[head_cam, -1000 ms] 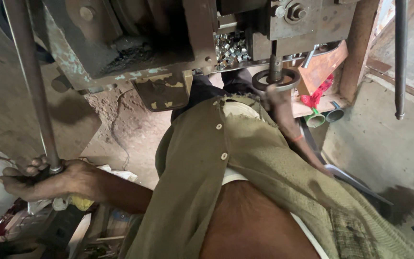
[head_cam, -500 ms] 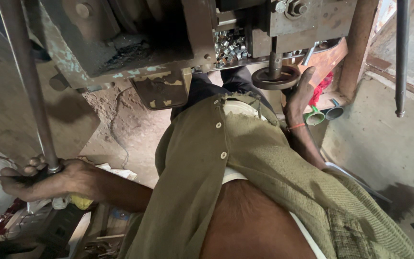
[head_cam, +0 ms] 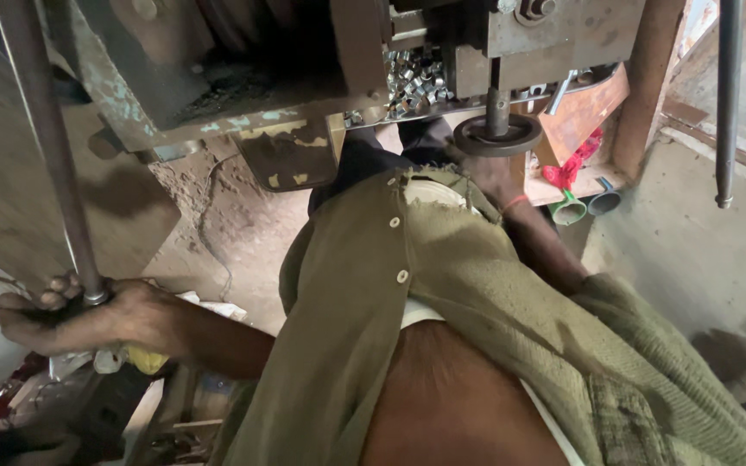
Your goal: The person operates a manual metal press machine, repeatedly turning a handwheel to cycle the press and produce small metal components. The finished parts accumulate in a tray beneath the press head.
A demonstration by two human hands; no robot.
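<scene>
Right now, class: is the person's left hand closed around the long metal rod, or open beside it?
Closed. The left hand grips the base of the upright metal rod, its fingers curled round it.

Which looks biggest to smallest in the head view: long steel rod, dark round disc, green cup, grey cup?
1. Long steel rod, running from the top edge down into the left hand.
2. Dark round disc.
3. Green cup and grey cup: alike, not ranked.
The rod is nearer the camera, which enlarges it.
</scene>
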